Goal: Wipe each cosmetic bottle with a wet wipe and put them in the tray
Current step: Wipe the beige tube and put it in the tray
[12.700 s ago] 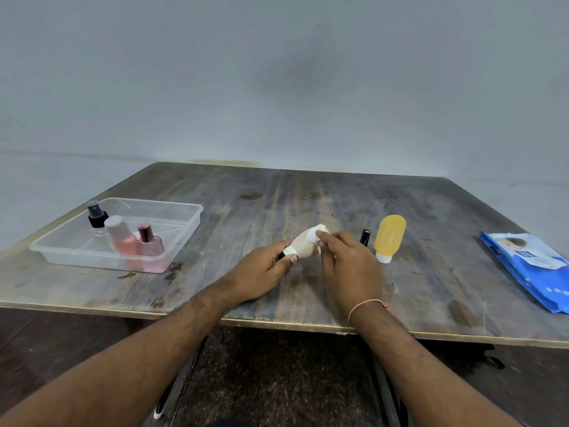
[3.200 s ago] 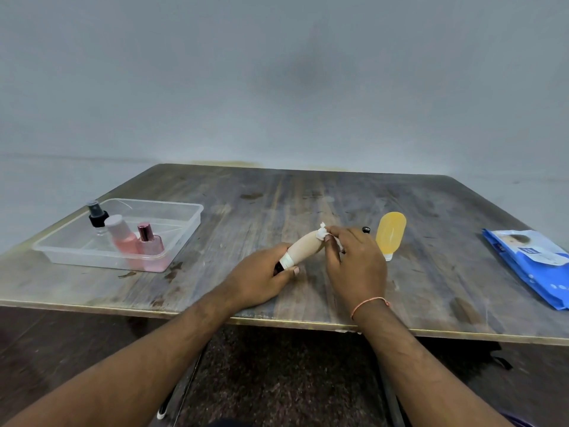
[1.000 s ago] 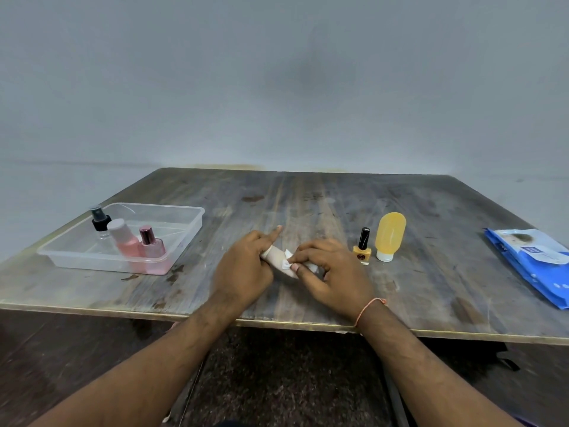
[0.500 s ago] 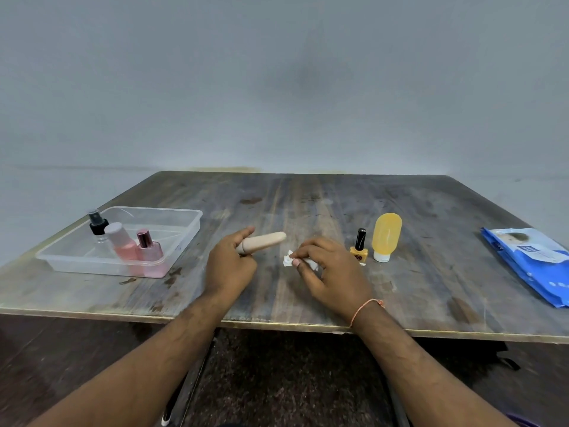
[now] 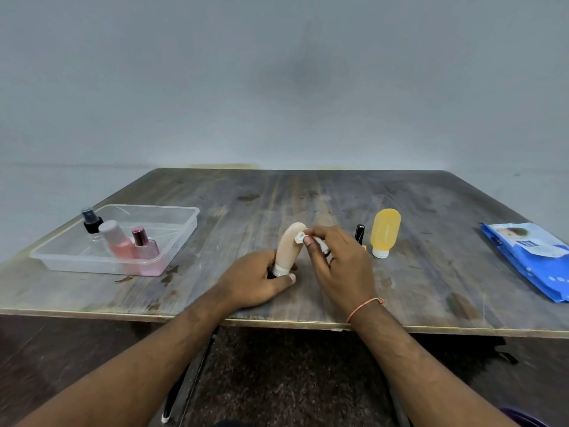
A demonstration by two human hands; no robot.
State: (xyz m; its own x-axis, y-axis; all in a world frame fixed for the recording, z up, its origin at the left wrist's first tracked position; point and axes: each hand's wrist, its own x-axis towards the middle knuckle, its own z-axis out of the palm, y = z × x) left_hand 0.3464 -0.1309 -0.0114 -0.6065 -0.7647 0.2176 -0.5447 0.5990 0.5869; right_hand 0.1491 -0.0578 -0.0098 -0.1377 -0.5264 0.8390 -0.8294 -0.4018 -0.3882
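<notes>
Both hands are at the near middle of the bench, working one bottle between them. Left hand (image 5: 257,280) is curled round the capped lower end of the beige tube (image 5: 289,245), thumb across the pale band near the cap, holding it nearly upright — its long axis runs from the fist up and away, leaning slightly right, rounded end on top. Right hand (image 5: 337,266) comes in from the other side, fingers bent and pinching a small crumpled wet wipe (image 5: 300,237) against the tube's upper right flank, just under the rounded tip. So the wipe is touching high on the tube, and from there the stroke available looks to be down the length toward the left fist, or round the top. Moving outward now: the clear tray (image 5: 181,212) sits well off to the left and a little farther back, holding a black-capped spray bottle (image 5: 90,221), a pink bottle (image 5: 117,241) and a rose-capped bottle (image 5: 143,246). That puts the left hand on the tray's side — my read is that it is the hand better placed to carry the tube over once wiping is done. Just right of the right hand stand a small black-capped bottle (image 5: 359,232), partly hidden behind the fingers, and a yellow bottle (image 5: 385,231) resting on its white cap, both not yet in the tray. Far right, near the bench edge, lies the blue wipes pack (image 5: 532,257), well apart from everything else.
</notes>
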